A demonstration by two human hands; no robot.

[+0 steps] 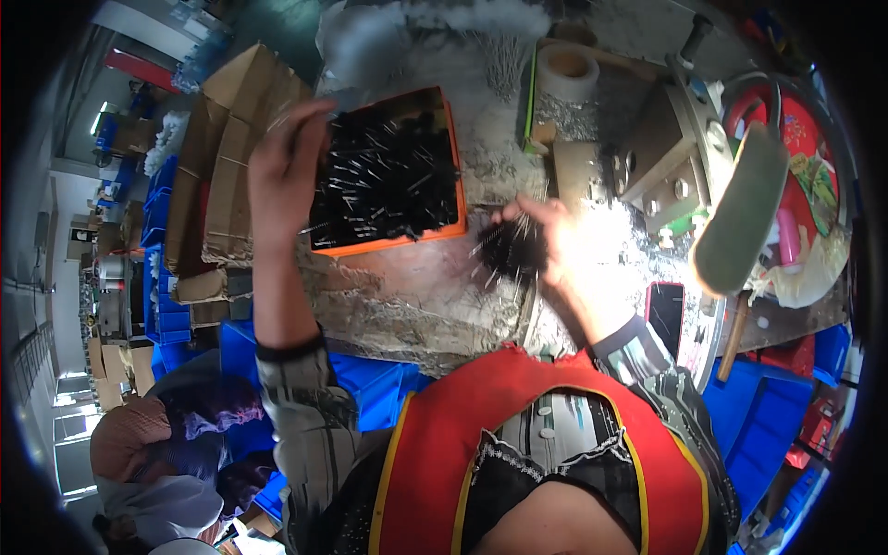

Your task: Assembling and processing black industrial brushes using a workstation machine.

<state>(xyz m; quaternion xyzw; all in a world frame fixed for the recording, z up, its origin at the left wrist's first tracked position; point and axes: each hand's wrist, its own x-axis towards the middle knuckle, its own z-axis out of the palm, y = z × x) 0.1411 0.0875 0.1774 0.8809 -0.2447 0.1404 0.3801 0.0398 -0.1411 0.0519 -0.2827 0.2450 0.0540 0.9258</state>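
An orange bin (388,242) holds a heap of small black parts with thin shiny metal pins (384,171). My left hand (291,162) is over the bin's left rim, fingers stretched out and a little blurred; I see nothing held in it. To the right of the bin, low over the worn bench, my right hand (552,231) is closed around a bunch of black pinned parts (511,248). Their pins poke out in several directions. Bright light washes out part of this hand and its wrist.
A metal machine block with bolts (668,153) stands on the right, with a greyish oval pad (745,213) before it. Behind lies a tape roll (567,72). A phone (664,313) rests at the right, a cardboard box (231,166) at the left. Another person (176,453) is lower left.
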